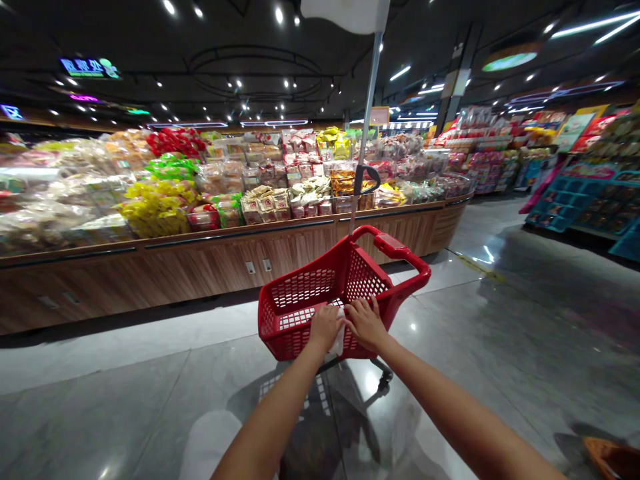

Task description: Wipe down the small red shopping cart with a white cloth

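Observation:
A red plastic shopping cart [295, 333] with latticed sides stands side-on before me, its basket holding nothing that I can see. My left hand [326, 328] is closed over the near rim, by a crumpled white tissue or cloth [338, 341] that hangs down the side. Right beside it, my right hand [367, 324] curls its fingers over the same rim, its thumb near the white piece. How each hand pinches the white piece is partly hidden. To the right of my hands rises the cart's red handle [417, 267].
Beyond the cart runs a long wood-panelled counter [210, 267] heaped with packaged snacks [265, 203]. A grey pole [371, 100] rises behind the cart. Blue display racks [565, 200] stand at the right. An orange-brown object [613, 459] lies at the lower right, on the shiny grey floor [475, 333].

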